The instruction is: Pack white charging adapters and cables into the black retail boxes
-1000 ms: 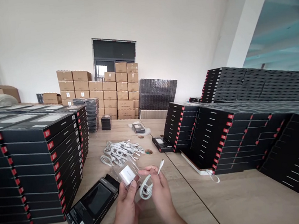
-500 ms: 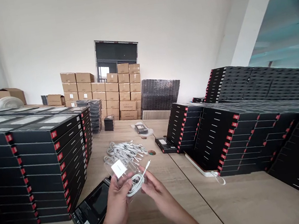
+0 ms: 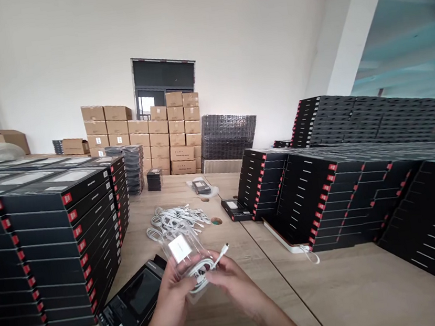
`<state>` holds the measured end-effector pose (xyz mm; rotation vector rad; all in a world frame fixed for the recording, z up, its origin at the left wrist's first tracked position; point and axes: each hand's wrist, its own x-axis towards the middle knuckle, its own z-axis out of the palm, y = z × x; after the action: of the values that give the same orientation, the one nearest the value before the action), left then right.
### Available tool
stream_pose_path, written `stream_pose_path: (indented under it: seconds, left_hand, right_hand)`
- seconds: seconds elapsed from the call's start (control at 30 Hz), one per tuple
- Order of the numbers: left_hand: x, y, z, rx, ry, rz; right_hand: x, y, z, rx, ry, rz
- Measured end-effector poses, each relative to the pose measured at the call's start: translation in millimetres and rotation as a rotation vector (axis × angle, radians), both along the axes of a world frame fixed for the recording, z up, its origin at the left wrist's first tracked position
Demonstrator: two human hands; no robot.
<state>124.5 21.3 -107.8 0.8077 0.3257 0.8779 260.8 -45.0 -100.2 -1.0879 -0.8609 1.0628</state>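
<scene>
Stacked black boxes (image 3: 53, 246) flank the wooden table (image 3: 355, 289); loose white cables (image 3: 175, 221) lie mid-table, brown cartons (image 3: 146, 134) behind.

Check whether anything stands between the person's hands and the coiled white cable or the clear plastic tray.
Nothing visible does. The left hand grips the clear plastic tray directly, and the right hand presses the coiled white cable against it, bare fingers touching both.
</scene>
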Motion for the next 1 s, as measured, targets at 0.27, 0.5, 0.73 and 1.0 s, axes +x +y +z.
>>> stream_pose_path:
  seconds: [0.27,0.5,0.73,1.0]
  left_hand:
    - [-7.5,2.4,2.0,0.006,-0.041,-0.088]
    - [5.7,2.4,-8.1,0.037,0.116,0.069]
    - [4.2,9.2,-9.5,0.053,0.164,0.184]
    - [-3.5,2.0,6.9,0.068,-0.028,0.083]
  right_hand:
    - [9.4,-4.6,-1.1,0.012,-0.049,0.02]
    - [-6.4,4.3,1.0,0.034,-0.431,-0.148]
    - [-3.7,4.2,-6.2,0.046,-0.531,-0.318]
    - [-2.2,-0.3,4.3,0.102,-0.256,-0.4]
